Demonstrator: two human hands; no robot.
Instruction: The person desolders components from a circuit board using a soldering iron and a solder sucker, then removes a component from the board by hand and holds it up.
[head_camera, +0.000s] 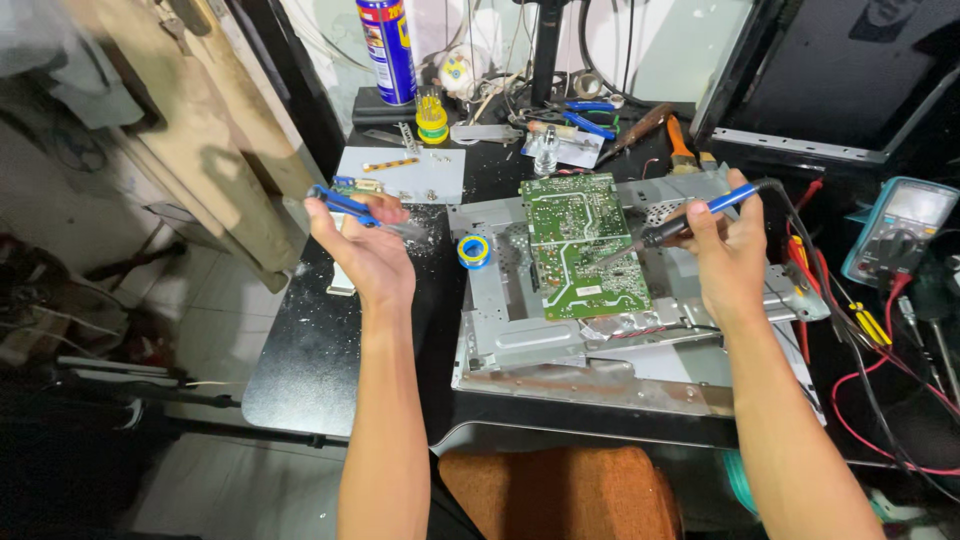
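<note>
My right hand (728, 250) grips a blue-handled soldering iron (672, 228), its tip pointing down-left just above the right side of a green circuit board (580, 240). The board lies on a grey metal chassis (520, 340) on the black table (320, 340). My left hand (362, 245) is raised left of the chassis, holding a small blue-handled tool (340, 203) between thumb and fingers. A small blue and yellow roll of solder (474, 251) sits on the chassis between my hands.
A blue spray can (388, 45), a screwdriver bit set (431, 115), pliers (590, 115) and cables crowd the table's far edge. A white sheet (420, 175) holds small parts. A teal multimeter (900, 228) with red leads lies right. An orange stool (560, 490) stands below.
</note>
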